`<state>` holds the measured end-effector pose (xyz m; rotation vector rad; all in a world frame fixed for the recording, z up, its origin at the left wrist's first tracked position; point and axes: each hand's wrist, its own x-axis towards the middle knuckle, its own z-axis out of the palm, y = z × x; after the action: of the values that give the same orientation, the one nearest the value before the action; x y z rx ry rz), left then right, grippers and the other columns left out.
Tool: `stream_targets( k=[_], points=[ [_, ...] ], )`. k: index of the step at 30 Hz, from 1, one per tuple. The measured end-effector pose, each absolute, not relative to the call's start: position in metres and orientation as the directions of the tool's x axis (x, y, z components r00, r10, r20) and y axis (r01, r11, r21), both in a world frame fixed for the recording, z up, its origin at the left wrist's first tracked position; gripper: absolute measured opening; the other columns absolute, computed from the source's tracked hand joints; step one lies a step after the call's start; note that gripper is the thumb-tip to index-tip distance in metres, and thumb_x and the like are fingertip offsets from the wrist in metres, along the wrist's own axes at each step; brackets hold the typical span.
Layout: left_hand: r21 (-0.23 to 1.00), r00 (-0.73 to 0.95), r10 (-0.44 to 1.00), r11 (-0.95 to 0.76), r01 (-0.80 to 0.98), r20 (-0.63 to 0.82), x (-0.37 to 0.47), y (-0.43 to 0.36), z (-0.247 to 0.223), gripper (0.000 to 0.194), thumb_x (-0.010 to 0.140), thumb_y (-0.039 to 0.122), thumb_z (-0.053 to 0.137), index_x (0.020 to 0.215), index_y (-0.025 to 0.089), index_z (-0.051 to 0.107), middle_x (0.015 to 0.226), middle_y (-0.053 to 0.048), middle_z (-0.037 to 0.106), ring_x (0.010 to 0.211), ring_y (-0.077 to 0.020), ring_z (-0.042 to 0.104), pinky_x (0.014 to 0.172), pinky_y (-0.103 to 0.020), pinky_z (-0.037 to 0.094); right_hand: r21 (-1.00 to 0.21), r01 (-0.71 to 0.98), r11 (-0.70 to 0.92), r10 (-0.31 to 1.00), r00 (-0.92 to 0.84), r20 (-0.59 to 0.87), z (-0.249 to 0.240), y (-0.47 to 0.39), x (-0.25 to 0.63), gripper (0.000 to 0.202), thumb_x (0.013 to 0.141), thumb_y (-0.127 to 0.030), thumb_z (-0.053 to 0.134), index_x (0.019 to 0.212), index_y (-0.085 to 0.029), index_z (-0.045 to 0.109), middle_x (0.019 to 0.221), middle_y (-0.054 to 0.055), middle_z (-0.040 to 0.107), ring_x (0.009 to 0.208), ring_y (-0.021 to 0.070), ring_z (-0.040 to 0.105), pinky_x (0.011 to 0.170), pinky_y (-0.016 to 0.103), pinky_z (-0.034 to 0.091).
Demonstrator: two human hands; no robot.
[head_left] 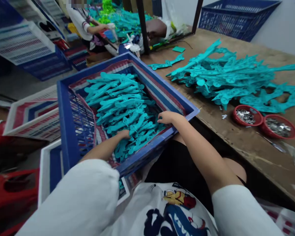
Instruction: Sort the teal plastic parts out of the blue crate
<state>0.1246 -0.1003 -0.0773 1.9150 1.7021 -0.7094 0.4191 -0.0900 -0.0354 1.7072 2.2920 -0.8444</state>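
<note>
A blue plastic crate point(64, 131) with a striped cloth lining stands tilted in front of me. Turquoise plastic parts point(123, 101) lie heaped inside it. My left hand point(123, 134) reaches in over the near left part of the heap and touches the parts; its fingertips are hidden among them. At the near right inner edge, my right hand point(166, 117) has its fingers curled beside the heap, and whether they hold anything is too small to tell.
On the wooden table point(255, 147) at right lie a turquoise pile point(226, 75) and two red bowls point(247, 115) of metal pieces. White crates point(34, 113) stand left. A person point(86, 26) sits behind. A blue basket point(236, 18) stands at the back right.
</note>
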Motion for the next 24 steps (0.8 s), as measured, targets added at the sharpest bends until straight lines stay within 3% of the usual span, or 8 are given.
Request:
stream_targets(
  k=[4,7,11,14,16,18,21,24],
  points=[
    [-0.035,0.138,0.731,-0.215,0.976,-0.668,0.130,-0.074,-0.045,0.021,0.081,0.020,0.085,0.101,0.017,0.079,0.100,-0.014,0.080,0.106,-0.0353,0.077,0.097,-0.039,0.061,-0.297,0.927,0.228,0.912,-0.310,-0.269,-0.034,-0.095,0.420,0.088,0.109,-0.053,0.083,0.184,-0.022,0.050,0.180,0.026,0.047,0.170,0.0546,0.038,0.132,0.076,0.038],
    [-0.077,0.257,0.810,-0.347,0.935,-0.528,0.109,-0.076,0.025,0.038,0.076,0.022,0.076,0.114,0.022,0.081,0.113,-0.017,0.082,0.123,-0.0466,0.075,0.116,-0.057,0.056,-0.303,0.846,0.439,0.869,-0.485,-0.094,-0.029,-0.098,0.419,0.115,0.093,-0.044,0.102,0.189,-0.032,0.040,0.192,0.019,0.027,0.177,0.0523,0.022,0.141,0.074,0.026],
    [-0.162,0.446,0.864,-0.418,0.894,0.234,0.084,-0.133,0.102,0.043,0.088,0.028,0.072,0.131,0.027,0.080,0.155,-0.014,0.072,0.160,-0.0484,0.054,0.146,-0.075,0.016,-0.551,0.655,0.517,0.797,-0.603,0.031,-0.017,-0.108,0.401,0.059,0.108,-0.025,0.079,0.165,-0.021,0.065,0.163,0.016,0.067,0.150,0.0369,0.064,0.127,0.047,0.049],
    [0.133,0.182,0.645,-0.407,0.904,0.742,0.092,-0.185,0.096,0.095,0.095,0.047,0.081,0.180,0.032,0.041,0.192,-0.013,0.027,0.180,-0.0453,0.023,0.149,-0.070,0.013,-0.844,0.387,0.371,0.842,-0.523,0.131,-0.002,-0.132,0.367,0.062,0.113,-0.039,0.074,0.166,-0.015,0.053,0.140,0.015,0.076,0.125,0.0322,0.074,0.111,0.042,0.059],
    [0.465,0.135,0.776,-0.497,0.733,0.616,0.104,-0.207,0.070,0.125,0.090,0.069,0.088,0.188,0.036,0.018,0.192,-0.015,0.025,0.178,-0.0445,0.030,0.145,-0.067,0.032,-0.941,0.162,0.297,0.833,-0.526,0.172,0.013,-0.152,0.342,0.088,0.108,-0.050,0.079,0.176,-0.015,0.036,0.141,0.016,0.073,0.123,0.0321,0.074,0.110,0.045,0.063],
    [0.749,0.249,0.913,-0.407,0.522,0.323,0.113,-0.218,0.043,0.132,0.081,0.087,0.091,0.185,0.034,0.030,0.181,-0.018,0.046,0.168,-0.0476,0.048,0.137,-0.065,0.048,-0.964,0.004,0.267,0.782,-0.585,0.214,0.028,-0.168,0.323,0.111,0.099,-0.053,0.089,0.181,-0.015,0.024,0.149,0.018,0.068,0.131,0.0335,0.072,0.114,0.048,0.064],
    [0.924,0.255,0.963,-0.175,0.339,0.088,0.112,-0.227,0.023,0.124,0.074,0.090,0.096,0.173,0.030,0.052,0.167,-0.020,0.062,0.154,-0.0499,0.063,0.127,-0.063,0.060,-0.972,-0.107,0.207,0.672,-0.707,0.221,0.041,-0.176,0.320,0.121,0.087,-0.050,0.099,0.180,-0.017,0.027,0.153,0.018,0.067,0.136,0.0350,0.072,0.115,0.050,0.067],
    [0.992,0.092,0.994,0.043,0.116,-0.054,0.095,-0.241,0.034,0.098,0.080,0.066,0.099,0.164,0.042,0.055,0.156,-0.010,0.072,0.131,-0.0431,0.078,0.108,-0.063,0.071,-0.977,-0.207,0.048,0.662,-0.726,0.186,0.039,-0.168,0.344,0.104,0.090,-0.048,0.096,0.172,-0.020,0.039,0.149,0.016,0.071,0.130,0.0352,0.077,0.104,0.052,0.073]
  ],
)
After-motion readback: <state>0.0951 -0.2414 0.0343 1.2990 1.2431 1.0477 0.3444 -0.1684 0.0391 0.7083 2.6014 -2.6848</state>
